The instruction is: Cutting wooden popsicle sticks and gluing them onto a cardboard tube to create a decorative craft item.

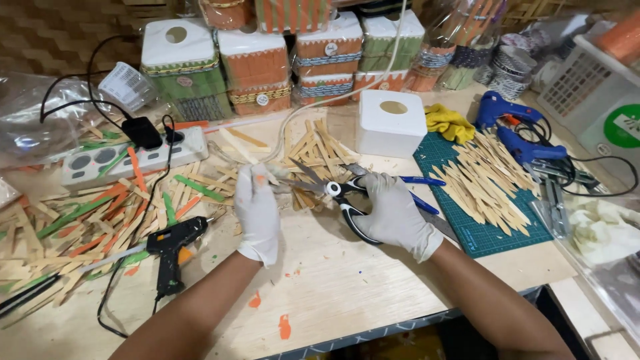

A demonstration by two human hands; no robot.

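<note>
Your scissors [340, 193], blades parted at a wooden stick [267, 175] mid-table, sit gripped in your gloved right hand [395, 215], your gloved left hand [257, 210] pinches that stick at nine o'clock, a black glue gun [175, 243] lies at eight, and a white box [391, 123] stands at one.

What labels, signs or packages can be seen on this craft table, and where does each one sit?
Round sticker labels: small white discs on the fronts of the stacked stick-covered boxes at the back.
Round green sign: on the white bin at the far right, partly cut off.
Clear plastic bag: crumpled, far left by the power strip.
Clear wrapped package: back right, holding decorated boxes.
</note>
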